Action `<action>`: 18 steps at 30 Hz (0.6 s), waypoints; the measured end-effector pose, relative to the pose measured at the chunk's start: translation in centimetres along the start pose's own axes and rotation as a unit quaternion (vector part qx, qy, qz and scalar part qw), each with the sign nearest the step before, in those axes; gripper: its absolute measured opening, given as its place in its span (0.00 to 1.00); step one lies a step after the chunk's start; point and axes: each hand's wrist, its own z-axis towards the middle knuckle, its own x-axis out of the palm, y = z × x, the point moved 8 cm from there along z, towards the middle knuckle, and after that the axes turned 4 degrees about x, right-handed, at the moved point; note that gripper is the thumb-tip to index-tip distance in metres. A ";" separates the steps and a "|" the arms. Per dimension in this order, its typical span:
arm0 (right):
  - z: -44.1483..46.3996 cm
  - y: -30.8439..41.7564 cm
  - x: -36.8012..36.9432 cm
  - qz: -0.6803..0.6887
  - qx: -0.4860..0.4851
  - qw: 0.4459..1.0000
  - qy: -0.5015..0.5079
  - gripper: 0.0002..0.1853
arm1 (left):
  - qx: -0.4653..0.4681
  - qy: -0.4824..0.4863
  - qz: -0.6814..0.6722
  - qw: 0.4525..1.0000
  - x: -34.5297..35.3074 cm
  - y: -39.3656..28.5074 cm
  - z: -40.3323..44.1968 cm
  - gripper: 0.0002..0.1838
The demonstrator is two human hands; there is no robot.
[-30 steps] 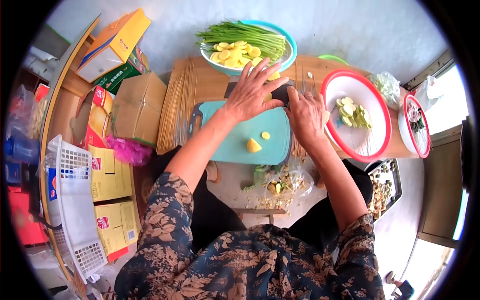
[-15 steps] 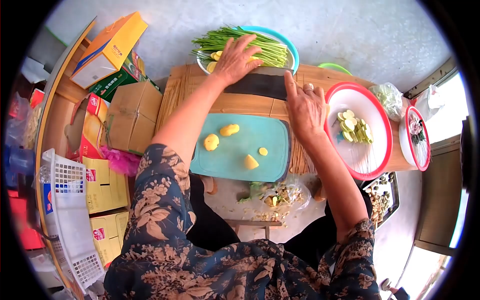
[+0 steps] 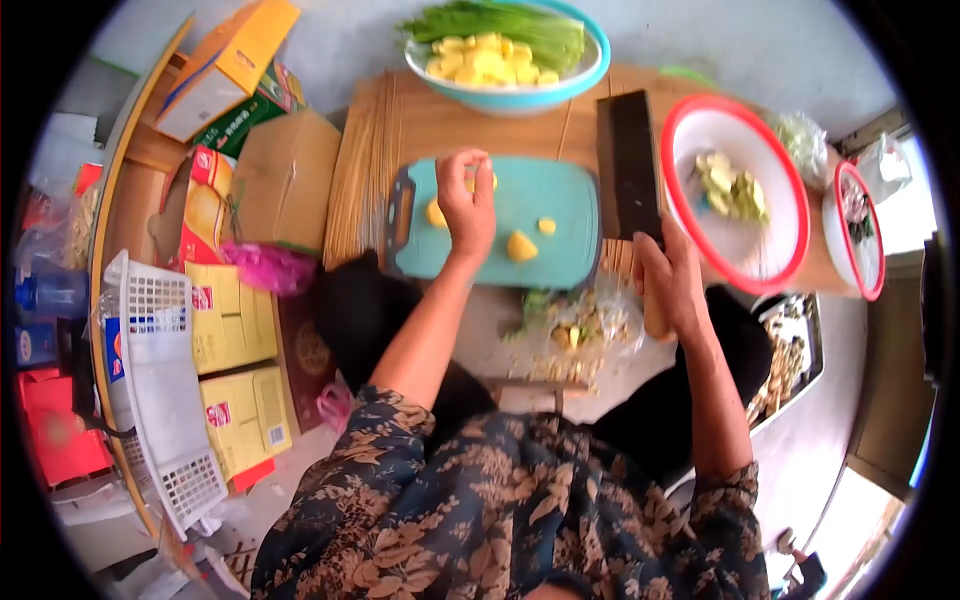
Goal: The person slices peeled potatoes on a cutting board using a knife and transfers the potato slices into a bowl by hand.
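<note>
My left hand [image 3: 466, 208] is over the left half of the teal cutting board [image 3: 560, 185], its fingers curled. One yellow peeled potato [image 3: 493, 183] shows partly behind those fingers; whether they grip it is hidden. Another potato [image 3: 435, 213] lies beside the hand, partly covered. Toward the board's right are a cut potato chunk [image 3: 521, 246] and a small round slice [image 3: 546, 226]. My right hand [image 3: 674, 275] is closed around the pale handle of a cleaver [image 3: 630, 165], its broad dark blade pointing away from me between the board and a red-rimmed bowl [image 3: 735, 270].
Potato slices [image 3: 485, 62] and long green stalks [image 3: 530, 28] fill a blue-rimmed bowl [image 3: 597, 70] at the back. The red-rimmed bowl holds pale green slices [image 3: 732, 190]. Cardboard boxes [image 3: 285, 185] and a white basket [image 3: 150, 360] stand left. Peelings [image 3: 590, 325] lie below the table.
My left hand has come back from the bowl to the board, and potato slices now show there. The cleaver has swung from lying crosswise to pointing away. The whole view has shifted.
</note>
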 end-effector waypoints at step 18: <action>-4.2 -7.0 8.7 -0.409 -0.157 0.897 0.060 0.07 | 0.032 0.175 0.095 0.980 1.2 2.8 -14.0 0.13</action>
